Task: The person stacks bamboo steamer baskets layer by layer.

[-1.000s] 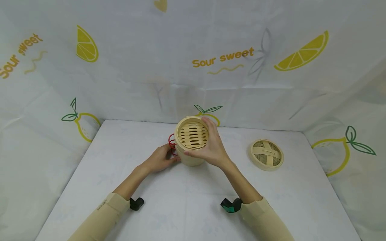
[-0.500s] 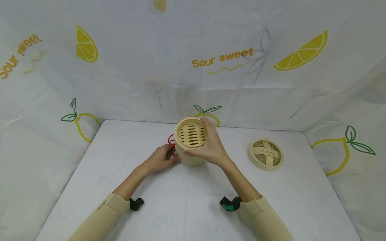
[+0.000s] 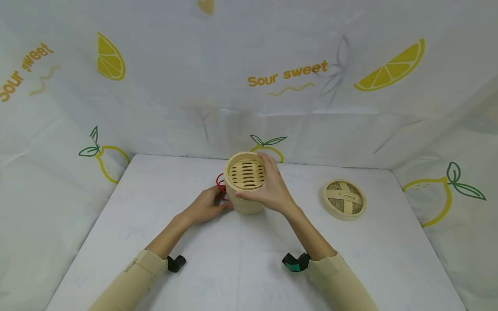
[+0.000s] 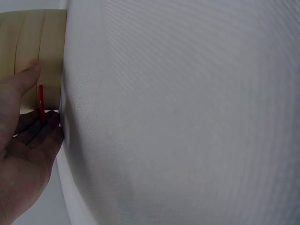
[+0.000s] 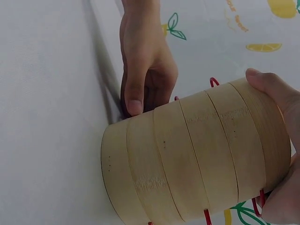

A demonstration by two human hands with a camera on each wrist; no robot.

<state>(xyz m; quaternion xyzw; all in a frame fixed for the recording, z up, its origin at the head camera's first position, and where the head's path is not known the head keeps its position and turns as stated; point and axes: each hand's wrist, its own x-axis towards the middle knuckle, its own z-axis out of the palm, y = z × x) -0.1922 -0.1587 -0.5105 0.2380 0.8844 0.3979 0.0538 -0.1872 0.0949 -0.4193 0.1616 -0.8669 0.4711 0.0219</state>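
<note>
Tall round stacked bamboo steamer (image 3: 244, 185) w/ slatted top stands mid white bench (image 3: 155, 242). Right hand (image 3: 272, 190) grip curls round its top tier; left hand (image 3: 206, 206) grip presses its base & pinches red wire frame (image 3: 221, 186). Round woven bamboo lid (image 3: 344, 199) lies well apart, to the right.

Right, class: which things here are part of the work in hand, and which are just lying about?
In hand:
- bamboo steamer stack, with red wire handles
- right hand gripping its top tier
- left hand steadying its base

Lying about:
- woven lid, apart to the right on the table
- lemon-print backdrop
</note>
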